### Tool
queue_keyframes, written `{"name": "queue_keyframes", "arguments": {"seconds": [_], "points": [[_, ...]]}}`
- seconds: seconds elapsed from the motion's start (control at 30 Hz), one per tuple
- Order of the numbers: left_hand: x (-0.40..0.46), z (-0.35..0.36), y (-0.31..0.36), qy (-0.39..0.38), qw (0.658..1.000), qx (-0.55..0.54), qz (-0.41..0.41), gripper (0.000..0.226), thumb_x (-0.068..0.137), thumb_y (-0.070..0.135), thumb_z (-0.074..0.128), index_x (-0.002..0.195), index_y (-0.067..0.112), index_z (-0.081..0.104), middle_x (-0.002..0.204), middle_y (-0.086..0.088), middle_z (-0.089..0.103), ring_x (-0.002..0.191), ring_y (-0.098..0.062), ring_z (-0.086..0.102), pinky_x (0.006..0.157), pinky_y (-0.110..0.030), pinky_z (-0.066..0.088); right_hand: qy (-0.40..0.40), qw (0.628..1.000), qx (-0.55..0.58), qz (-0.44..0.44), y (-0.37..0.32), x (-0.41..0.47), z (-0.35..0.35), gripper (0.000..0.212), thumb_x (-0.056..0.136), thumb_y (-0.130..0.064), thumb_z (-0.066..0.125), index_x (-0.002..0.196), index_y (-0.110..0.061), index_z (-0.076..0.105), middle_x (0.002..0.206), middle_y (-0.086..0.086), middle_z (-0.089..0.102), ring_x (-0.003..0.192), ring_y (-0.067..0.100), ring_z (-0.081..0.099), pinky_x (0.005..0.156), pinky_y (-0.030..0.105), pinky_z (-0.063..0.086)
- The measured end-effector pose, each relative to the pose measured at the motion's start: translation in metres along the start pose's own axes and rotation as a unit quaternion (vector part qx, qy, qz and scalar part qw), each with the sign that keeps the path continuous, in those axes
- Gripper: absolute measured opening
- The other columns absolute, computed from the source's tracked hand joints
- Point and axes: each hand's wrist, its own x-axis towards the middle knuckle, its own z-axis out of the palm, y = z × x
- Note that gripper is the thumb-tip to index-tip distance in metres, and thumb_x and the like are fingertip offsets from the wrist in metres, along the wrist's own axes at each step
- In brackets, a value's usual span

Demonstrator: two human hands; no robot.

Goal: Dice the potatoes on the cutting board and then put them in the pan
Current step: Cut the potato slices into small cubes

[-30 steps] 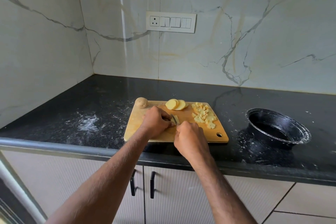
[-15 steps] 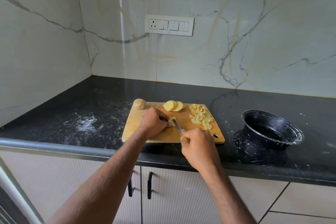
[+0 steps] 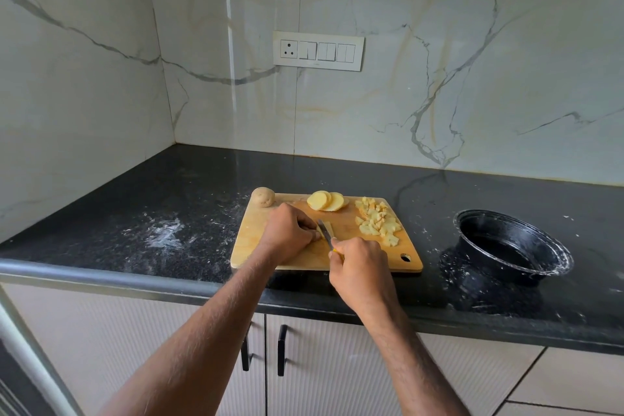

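A wooden cutting board (image 3: 256,246) lies on the black counter. My left hand (image 3: 288,233) presses a potato slice (image 3: 329,230) down at the board's middle. My right hand (image 3: 361,270) grips a small knife (image 3: 325,233) with a yellow handle, its blade resting on that slice. Round potato slices (image 3: 327,201) lie stacked at the board's far edge. A heap of diced potato (image 3: 378,221) fills the board's right side. One whole unpeeled potato (image 3: 263,196) sits at the far left corner. The black pan (image 3: 513,246) stands right of the board; I see nothing in it.
White powder is smeared on the black counter (image 3: 162,230) left of the board and around the pan. Marble walls close the back and left. A switch panel (image 3: 318,51) is on the back wall. Cabinet doors with black handles (image 3: 282,349) are below the counter edge.
My right hand has drawn back toward me, and the knife blade now shows on the slice. The left hand stays on the slice. The camera view has shifted slightly.
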Motion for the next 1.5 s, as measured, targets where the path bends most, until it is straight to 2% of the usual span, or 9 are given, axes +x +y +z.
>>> {"name": "queue_keyframes", "arguments": {"seconds": [0.23, 0.5, 0.7, 0.83, 0.97, 1.07, 1.2, 1.4, 1.5], "points": [[0.003, 0.003, -0.001, 0.001, 1.0, 0.004, -0.012, 0.011, 0.081, 0.019, 0.083, 0.091, 0.021, 0.081, 0.087, 0.01, 0.075, 0.083, -0.008, 0.067, 0.087, -0.039, 0.058, -0.022, 0.999, -0.021, -0.013, 0.0, 0.001, 0.004, 0.026, 0.099, -0.024, 0.06, 0.122, -0.017, 0.071, 0.092, -0.001, 0.073, 0.069, 0.009, 0.06, 0.063, 0.017, 0.053], [0.006, 0.004, -0.003, -0.011, 1.0, -0.006, -0.013, 0.008, 0.078, 0.017, 0.084, 0.085, 0.022, 0.082, 0.082, 0.012, 0.074, 0.082, -0.008, 0.066, 0.087, -0.042, 0.057, -0.044, 0.998, -0.029, -0.015, 0.001, 0.011, 0.007, 0.02, 0.1, -0.023, 0.058, 0.111, -0.015, 0.073, 0.083, -0.003, 0.068, 0.069, 0.011, 0.059, 0.061, 0.023, 0.054], [0.005, 0.003, -0.002, -0.008, 1.0, -0.012, -0.001, 0.009, 0.075, 0.016, 0.085, 0.077, 0.023, 0.081, 0.066, 0.023, 0.064, 0.079, -0.006, 0.065, 0.086, -0.043, 0.056, -0.059, 0.997, -0.054, -0.002, -0.003, 0.02, 0.016, 0.013, 0.097, -0.02, 0.061, 0.104, -0.017, 0.071, 0.089, -0.001, 0.066, 0.076, 0.015, 0.061, 0.065, 0.035, 0.059], [0.005, 0.004, -0.002, -0.01, 1.0, -0.015, -0.011, 0.012, 0.075, 0.018, 0.086, 0.073, 0.027, 0.079, 0.068, 0.021, 0.067, 0.079, -0.005, 0.065, 0.088, -0.043, 0.055, -0.058, 0.998, -0.039, -0.011, 0.001, 0.015, 0.015, 0.018, 0.098, -0.021, 0.059, 0.109, -0.016, 0.073, 0.089, -0.001, 0.069, 0.076, 0.016, 0.063, 0.067, 0.034, 0.06], [0.006, 0.005, -0.001, -0.003, 1.0, -0.012, -0.014, 0.007, 0.078, 0.02, 0.085, 0.083, 0.022, 0.08, 0.075, 0.017, 0.068, 0.083, -0.008, 0.066, 0.088, -0.042, 0.056, -0.061, 0.998, -0.018, -0.016, 0.009, -0.002, 0.007, 0.027, 0.099, -0.024, 0.06, 0.122, -0.017, 0.07, 0.1, -0.001, 0.074, 0.08, 0.015, 0.067, 0.067, 0.025, 0.059], [0.005, 0.006, 0.0, 0.001, 1.0, -0.008, -0.019, 0.012, 0.08, 0.023, 0.084, 0.091, 0.02, 0.08, 0.086, 0.011, 0.073, 0.087, -0.01, 0.065, 0.091, -0.042, 0.056, -0.04, 0.999, 0.014, -0.008, 0.015, -0.012, -0.007, 0.026, 0.096, -0.024, 0.064, 0.12, -0.018, 0.072, 0.098, -0.005, 0.076, 0.064, 0.007, 0.063, 0.048, 0.01, 0.04], [0.004, 0.009, -0.001, 0.008, 1.0, 0.001, -0.018, 0.016, 0.082, 0.023, 0.081, 0.097, 0.019, 0.08, 0.095, 0.008, 0.075, 0.091, -0.011, 0.065, 0.096, -0.044, 0.054, 0.012, 0.998, 0.054, 0.012, 0.026, -0.008, -0.024, 0.023, 0.094, -0.022, 0.067, 0.114, -0.014, 0.075, 0.085, -0.004, 0.077, 0.04, 0.004, 0.046, 0.039, 0.014, 0.034], [-0.003, 0.014, -0.003, 0.053, 0.999, 0.006, 0.001, 0.008, 0.079, 0.027, 0.078, 0.082, 0.02, 0.081, 0.078, 0.013, 0.073, 0.077, -0.011, 0.065, 0.087, -0.045, 0.056, 0.05, 0.997, 0.057, -0.004, 0.034, 0.017, -0.009, 0.028, 0.095, -0.02, 0.066, 0.122, -0.015, 0.072, 0.078, -0.001, 0.076, 0.042, 0.004, 0.047, 0.038, 0.015, 0.033], [-0.004, 0.017, -0.003, 0.069, 0.997, 0.035, 0.007, 0.025, 0.078, 0.041, 0.07, 0.068, 0.019, 0.077, 0.065, 0.012, 0.069, 0.069, -0.012, 0.063, 0.081, -0.044, 0.056, 0.049, 0.998, 0.014, -0.028, 0.037, 0.021, 0.003, 0.03, 0.095, -0.022, 0.066, 0.123, -0.014, 0.071, 0.086, -0.001, 0.077, 0.048, 0.003, 0.048, 0.042, 0.009, 0.031]]}}
